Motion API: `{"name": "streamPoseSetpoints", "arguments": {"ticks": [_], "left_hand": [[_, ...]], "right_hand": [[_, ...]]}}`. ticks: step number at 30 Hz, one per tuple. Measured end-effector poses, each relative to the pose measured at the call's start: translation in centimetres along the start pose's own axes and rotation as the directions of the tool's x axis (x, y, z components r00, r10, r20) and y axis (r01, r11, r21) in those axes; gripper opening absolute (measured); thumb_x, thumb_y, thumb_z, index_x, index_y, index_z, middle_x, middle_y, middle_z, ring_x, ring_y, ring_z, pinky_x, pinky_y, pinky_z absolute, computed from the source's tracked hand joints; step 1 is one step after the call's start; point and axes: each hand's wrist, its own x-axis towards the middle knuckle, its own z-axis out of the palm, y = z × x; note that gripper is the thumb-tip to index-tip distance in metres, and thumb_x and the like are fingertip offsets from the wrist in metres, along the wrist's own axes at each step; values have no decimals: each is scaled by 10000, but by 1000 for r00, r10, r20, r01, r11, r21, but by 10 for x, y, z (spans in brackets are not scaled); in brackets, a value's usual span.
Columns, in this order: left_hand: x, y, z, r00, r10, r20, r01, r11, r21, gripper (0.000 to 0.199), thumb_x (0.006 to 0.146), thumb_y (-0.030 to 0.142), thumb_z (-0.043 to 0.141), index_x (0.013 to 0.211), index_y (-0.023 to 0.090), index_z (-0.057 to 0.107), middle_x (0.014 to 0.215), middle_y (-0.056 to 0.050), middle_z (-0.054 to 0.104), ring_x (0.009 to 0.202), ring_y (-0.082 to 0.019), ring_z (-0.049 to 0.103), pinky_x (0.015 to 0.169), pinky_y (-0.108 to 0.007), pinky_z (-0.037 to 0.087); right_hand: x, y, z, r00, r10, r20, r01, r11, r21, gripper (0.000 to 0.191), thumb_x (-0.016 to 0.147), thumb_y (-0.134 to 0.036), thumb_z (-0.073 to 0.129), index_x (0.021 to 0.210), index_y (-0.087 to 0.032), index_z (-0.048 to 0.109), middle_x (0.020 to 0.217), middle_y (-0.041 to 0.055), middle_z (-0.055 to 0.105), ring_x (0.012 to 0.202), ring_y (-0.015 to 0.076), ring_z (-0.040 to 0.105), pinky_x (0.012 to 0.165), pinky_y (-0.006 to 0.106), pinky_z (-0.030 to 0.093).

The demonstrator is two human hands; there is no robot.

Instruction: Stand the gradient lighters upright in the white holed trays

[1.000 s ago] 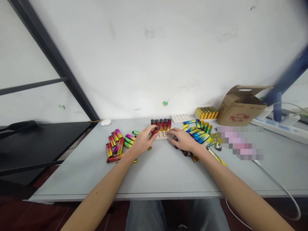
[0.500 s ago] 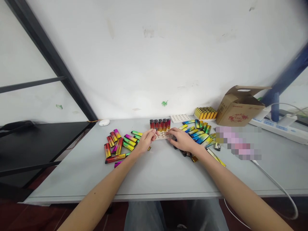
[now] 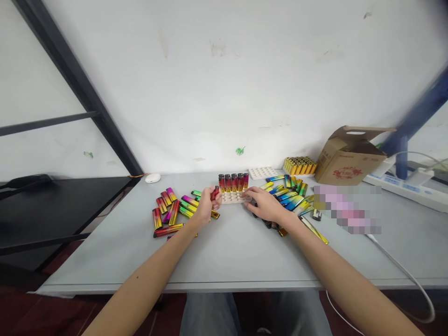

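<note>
My left hand [image 3: 207,205] is closed around a red lighter [image 3: 216,190], its black top showing above the fingers. The lighter is just left of a white tray with round holes [image 3: 233,199]. Upright red-and-gold lighters with black tops [image 3: 234,182] stand in rows along the tray's back; the front holes are bare. At the tray's right end, my right hand [image 3: 264,204] grips the edge with curved fingers, hiding that corner. Loose multicoloured lighters [image 3: 174,212] lie beside my left forearm. Blue and yellow lighters [image 3: 293,201] are heaped beyond my right hand.
A second white tray [image 3: 262,173] lies by the wall, beside a tray packed with gold lighters [image 3: 300,165]. An open cardboard box [image 3: 350,163] and a power strip [image 3: 409,189] stand at right. A white case [image 3: 152,178] sits at the back left. A cable [image 3: 399,266] crosses the right side.
My left hand has drawn slightly left, away from the tray's front holes, and the red lighter in it now shows upright. My right hand stays at the tray's right end.
</note>
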Motion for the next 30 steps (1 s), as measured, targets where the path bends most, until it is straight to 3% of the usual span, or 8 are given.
{"name": "streamPoseSetpoints", "arguments": {"ticks": [7,10,13,17,21,25,30], "left_hand": [[0,0,3,995,61,-81,-58,997,41,340,839,363,314,543,198,337,486,46,214,424,-88,229,431,-220,259],[-1,4,7,996,81,-48,-78,995,63,342,879,403,322,612,198,386,539,35,279,476,-101,306,494,-233,340],[-3,8,12,996,83,19,-82,996,-29,336,903,477,369,723,201,435,615,23,359,563,-117,394,575,-244,400],[-4,9,14,995,39,93,-22,985,-173,286,906,468,421,798,204,434,682,18,399,611,-119,429,603,-237,414],[-2,9,12,992,-56,117,80,974,-213,242,919,386,384,779,192,423,687,14,392,578,-108,404,545,-217,380],[0,7,12,993,-90,77,102,982,-158,206,902,276,354,728,183,412,676,11,383,567,-101,382,546,-209,371],[2,1,10,995,-51,80,54,998,-28,170,876,229,347,726,185,415,671,15,385,579,-106,373,565,-209,367]], "right_hand": [[0,-1,-2,1000,8,16,-8,1000,-1,271,897,-286,530,1140,-200,616,1153,106,595,1052,242,587,925,359,450],[0,0,-1,1000,8,18,-8,1000,-4,278,902,-291,522,1150,-203,611,1154,105,597,1049,240,591,926,359,449],[0,0,0,1000,11,19,-11,1000,-11,291,898,-290,526,1162,-195,603,1155,107,600,1060,239,590,933,353,445],[0,-1,0,1000,18,19,-18,1000,-16,296,894,-294,530,1160,-186,603,1165,108,599,1067,243,588,935,350,444],[0,-1,0,1000,10,14,-10,1000,-11,301,899,-294,522,1167,-183,601,1163,107,605,1065,245,590,935,352,443],[0,0,0,1000,8,15,-8,1000,-8,290,895,-290,526,1154,-186,606,1163,105,609,1060,245,592,932,352,443],[0,0,0,1000,11,16,-10,1000,-16,289,898,-295,521,1152,-188,608,1153,105,611,1043,244,598,912,347,451]]}}
